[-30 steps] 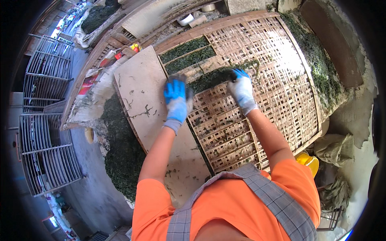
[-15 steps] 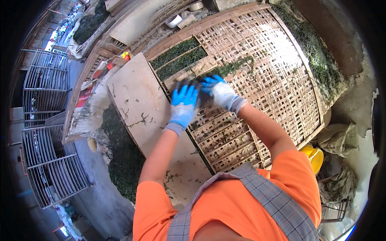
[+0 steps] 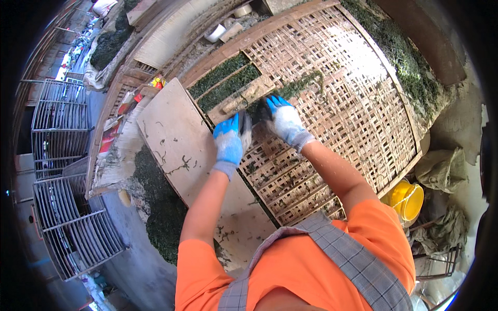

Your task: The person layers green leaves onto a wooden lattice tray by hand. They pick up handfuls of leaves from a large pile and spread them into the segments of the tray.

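My left hand (image 3: 228, 142), in a blue and white glove, lies at the edge of a slatted wooden frame. Its fingers stretch forward and it grips nothing I can make out. My right hand (image 3: 285, 120), gloved alike, is to its right with fingers apart, touching dark green stringy leaf matter (image 3: 256, 110). Just beyond both hands a wooden block with a raised bar (image 3: 248, 97) rests across the frame. Past it, two slots hold packed green strands (image 3: 228, 83). A loose strip of the same strands (image 3: 303, 84) trails to the right. My palms are hidden.
The frame lies on a woven bamboo tray (image 3: 353, 103). A pale board (image 3: 176, 140) with scraps runs along its left side, beside a dark green heap (image 3: 158, 207). More green matter (image 3: 399, 57) lies at far right. A yellow bucket (image 3: 407, 199) stands near right; metal racks (image 3: 78, 223) stand left.
My left hand has drawn slightly left and nearer, uncovering more of the block. The right hand has come a little nearer; both hands are less blurred. The whole view has shifted slightly.
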{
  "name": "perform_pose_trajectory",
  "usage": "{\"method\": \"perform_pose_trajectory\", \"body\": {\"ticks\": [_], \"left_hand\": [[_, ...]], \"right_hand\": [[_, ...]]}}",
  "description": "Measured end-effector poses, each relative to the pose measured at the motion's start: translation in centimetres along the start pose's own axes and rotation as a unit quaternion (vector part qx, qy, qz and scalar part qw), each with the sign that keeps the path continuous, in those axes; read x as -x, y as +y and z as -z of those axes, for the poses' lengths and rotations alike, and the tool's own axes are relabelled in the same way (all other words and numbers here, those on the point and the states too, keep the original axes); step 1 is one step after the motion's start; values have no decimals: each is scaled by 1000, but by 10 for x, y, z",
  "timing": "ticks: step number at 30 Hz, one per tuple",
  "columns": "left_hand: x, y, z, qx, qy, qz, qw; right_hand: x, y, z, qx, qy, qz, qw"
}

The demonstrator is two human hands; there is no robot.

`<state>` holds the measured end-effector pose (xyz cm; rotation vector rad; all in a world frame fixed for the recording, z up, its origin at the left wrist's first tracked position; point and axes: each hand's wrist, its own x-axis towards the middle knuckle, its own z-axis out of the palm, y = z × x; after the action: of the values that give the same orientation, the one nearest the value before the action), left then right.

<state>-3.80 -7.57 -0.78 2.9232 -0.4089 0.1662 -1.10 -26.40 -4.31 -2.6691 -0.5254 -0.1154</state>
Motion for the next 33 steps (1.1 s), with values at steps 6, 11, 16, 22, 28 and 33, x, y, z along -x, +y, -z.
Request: {"method": "perform_pose_trajectory", "body": {"ticks": [6,11,16,22,28,33], "left_hand": [[-98,79,16,81,30,-123,989],[-126,131,-27,-186,-194,-83,960],[-92,98,-5,54,-191,126,972],[5,27,-17,-51,88,200,974],[18,-3,-65,584,20,190,789],[17,-4,-11,663,264,256,652]], "right_hand": [[2,-2,-36,-100,59,36,993],[27,-3,-58,-391,-24,-64,918],[3,-20,33,-108,-189,-90,972],[6,-17,-4,73,-154,-47,984],[3,-67,52,21,-158,102,982],[-27,24,35,-433,-137,-121,883]]}}
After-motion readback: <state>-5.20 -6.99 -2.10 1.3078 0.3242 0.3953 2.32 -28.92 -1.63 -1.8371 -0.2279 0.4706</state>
